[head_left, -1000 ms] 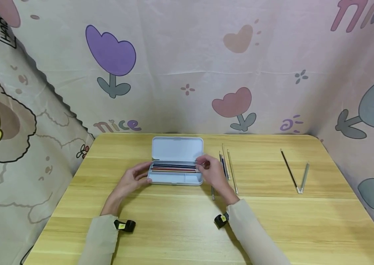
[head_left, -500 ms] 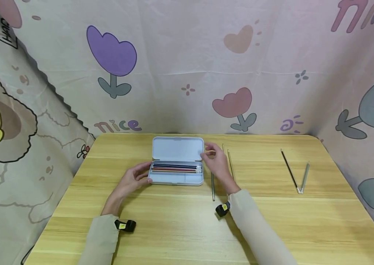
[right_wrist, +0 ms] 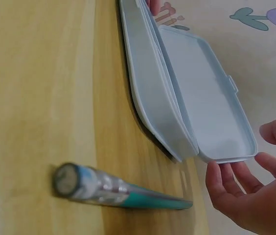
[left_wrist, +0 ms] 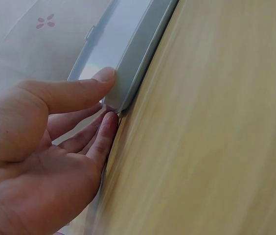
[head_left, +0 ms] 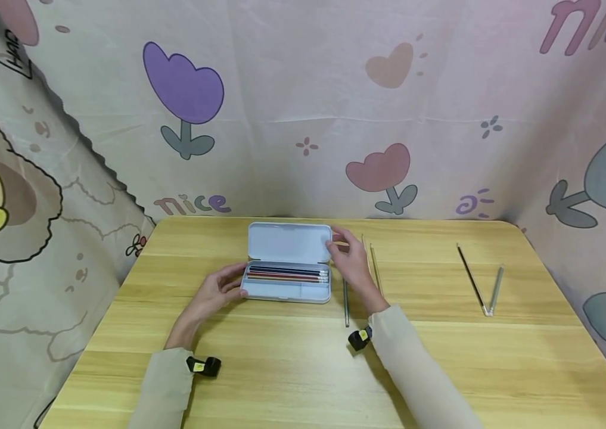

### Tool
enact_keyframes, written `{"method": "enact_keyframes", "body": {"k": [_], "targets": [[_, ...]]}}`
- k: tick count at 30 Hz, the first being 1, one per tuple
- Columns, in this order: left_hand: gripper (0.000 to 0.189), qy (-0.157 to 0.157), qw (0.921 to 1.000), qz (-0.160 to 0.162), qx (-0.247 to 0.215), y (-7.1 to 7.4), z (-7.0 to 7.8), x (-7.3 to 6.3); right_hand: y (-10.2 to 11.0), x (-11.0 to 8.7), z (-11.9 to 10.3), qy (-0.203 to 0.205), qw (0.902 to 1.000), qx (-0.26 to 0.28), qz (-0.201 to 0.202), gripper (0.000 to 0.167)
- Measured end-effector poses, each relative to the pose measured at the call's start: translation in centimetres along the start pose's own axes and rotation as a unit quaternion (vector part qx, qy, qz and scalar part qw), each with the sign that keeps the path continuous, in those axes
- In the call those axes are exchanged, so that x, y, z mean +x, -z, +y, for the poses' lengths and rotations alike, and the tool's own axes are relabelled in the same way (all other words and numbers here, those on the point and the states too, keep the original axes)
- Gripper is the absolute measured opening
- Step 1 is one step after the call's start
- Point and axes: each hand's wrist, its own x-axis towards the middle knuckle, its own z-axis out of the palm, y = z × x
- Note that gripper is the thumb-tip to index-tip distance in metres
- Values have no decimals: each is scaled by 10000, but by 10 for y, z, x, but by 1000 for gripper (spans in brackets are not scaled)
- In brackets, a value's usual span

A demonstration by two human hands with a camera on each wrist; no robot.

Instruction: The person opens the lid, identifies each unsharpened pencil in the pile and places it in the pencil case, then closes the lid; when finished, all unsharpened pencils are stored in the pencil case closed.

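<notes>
A light blue pencil case (head_left: pixel 273 291) lies with its lid (head_left: pixel 289 243) raised at the back, several pencils (head_left: pixel 286 274) in its rear compartment. At the left end, my left hand (head_left: pixel 214 292) holds the case, thumb on the near wall and fingertips at the corner, as the left wrist view shows. My right hand (head_left: pixel 353 262) has its fingertips against the lid's right edge; in the right wrist view the thumb stands away from the lid. Below that hand lies a green pencil (right_wrist: pixel 143 195), eraser end towards me.
Yellowish pencils (head_left: pixel 376 269) lie partly hidden behind the right hand and forearm. Further right, a black pencil (head_left: pixel 471 279) and a grey one (head_left: pixel 496 290) meet in a V on the wooden table (head_left: pixel 281 369). A patterned cloth (head_left: pixel 276 89) hangs behind.
My right hand has moved from the case's right end, over the pencils, up to the lid's right edge. The left hand stays at the left end.
</notes>
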Motion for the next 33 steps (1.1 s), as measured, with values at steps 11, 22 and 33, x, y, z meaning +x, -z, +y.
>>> {"method": "enact_keyframes", "body": {"k": [11,22,33], "targets": [[70,-43,9997,58,239,0,0,0,1,-5,-4,234,9990,381,-5,36],[70,-82,10000,-19,48,0,-1,1,4,-7,-6,189,9942,1022,274,24],[70,-86,9999,-40,-60,1,-2,1,13,-21,-2,50,9883,1512,-214,25]]}}
